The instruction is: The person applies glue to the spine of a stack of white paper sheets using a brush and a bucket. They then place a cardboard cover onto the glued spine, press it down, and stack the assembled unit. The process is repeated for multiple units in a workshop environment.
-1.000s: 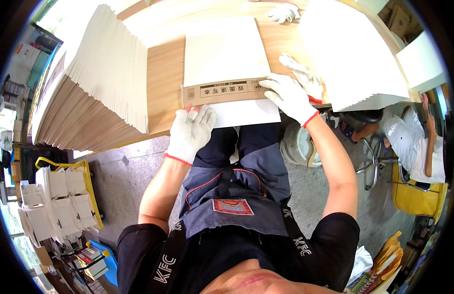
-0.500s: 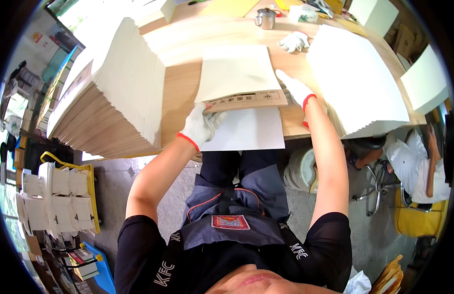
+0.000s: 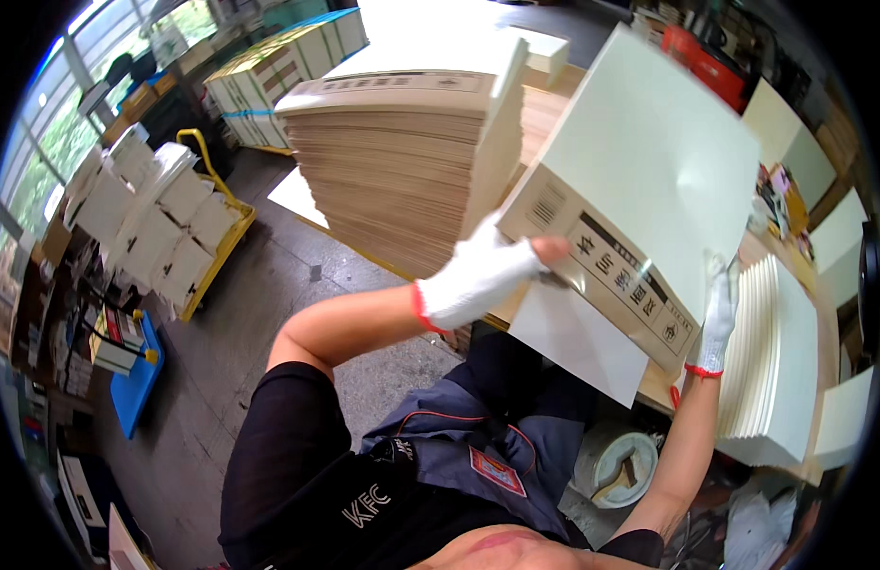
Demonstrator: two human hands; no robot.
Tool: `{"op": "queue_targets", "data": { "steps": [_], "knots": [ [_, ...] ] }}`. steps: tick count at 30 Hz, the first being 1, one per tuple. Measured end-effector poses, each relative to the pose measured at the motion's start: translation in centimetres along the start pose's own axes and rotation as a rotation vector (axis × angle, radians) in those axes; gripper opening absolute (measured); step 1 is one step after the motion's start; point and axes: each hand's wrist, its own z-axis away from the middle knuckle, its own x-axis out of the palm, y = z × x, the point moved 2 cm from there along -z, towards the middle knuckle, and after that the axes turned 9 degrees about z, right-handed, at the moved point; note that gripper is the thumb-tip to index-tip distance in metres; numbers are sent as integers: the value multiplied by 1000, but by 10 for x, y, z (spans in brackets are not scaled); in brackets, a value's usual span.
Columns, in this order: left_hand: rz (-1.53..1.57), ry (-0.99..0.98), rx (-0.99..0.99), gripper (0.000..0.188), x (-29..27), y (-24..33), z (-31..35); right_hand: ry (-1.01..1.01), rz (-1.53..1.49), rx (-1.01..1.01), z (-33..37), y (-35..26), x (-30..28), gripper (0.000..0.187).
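Note:
A sketch pad (image 3: 663, 171) with a white face and a printed kraft-brown band along its near edge is held up at a slant over the table. My left hand (image 3: 482, 271), in a white glove with a red cuff and a bare thumb tip, grips its near left corner. My right hand (image 3: 720, 309), gloved the same way, is closed along its right edge; some of its fingers are hidden. Below the pad, a white sheet (image 3: 573, 342) juts past the table edge. Left of it rises a tall stack of similar pads (image 3: 392, 171), brown edges facing me.
At right, a stack of white pads (image 3: 786, 351) stands on the wooden table (image 3: 544, 119). A round white bucket (image 3: 620, 465) is under the table's edge. Farther left are a yellow trolley (image 3: 217, 256) loaded with white bundles and a blue flat cart (image 3: 136, 370).
The pad has risen off the tabletop and tilted. My right hand, earlier beside it, now holds its right edge. The view has swung left, bringing the tall stack nearer the middle.

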Motion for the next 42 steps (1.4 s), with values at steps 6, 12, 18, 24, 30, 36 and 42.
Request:
{"op": "queue_targets", "data": {
  "steps": [6, 12, 18, 24, 30, 36, 42],
  "knots": [
    [-519, 263, 672, 48, -103, 141, 7, -76, 335, -467, -69, -77, 206, 46],
    [-830, 551, 598, 43, -216, 201, -8, -217, 156, -139, -147, -66, 346, 34],
    [-1011, 576, 412, 65, -266, 165, -19, -430, 1228, -138, -147, -44, 347, 57],
    [-936, 603, 493, 60, -253, 158, -26, -290, 1150, -113, -148, -37, 343, 62],
    [-948, 539, 672, 34, -260, 157, -42, -329, 1022, -281, -152, -38, 323, 60],
    [-634, 557, 994, 52, -259, 79, 9, -432, 930, -126, -78, -36, 256, 57],
    [-1138, -471, 955, 43, -56, -56, 12, -587, 1621, 109, 48, 35, 87, 62]
  ]
}}
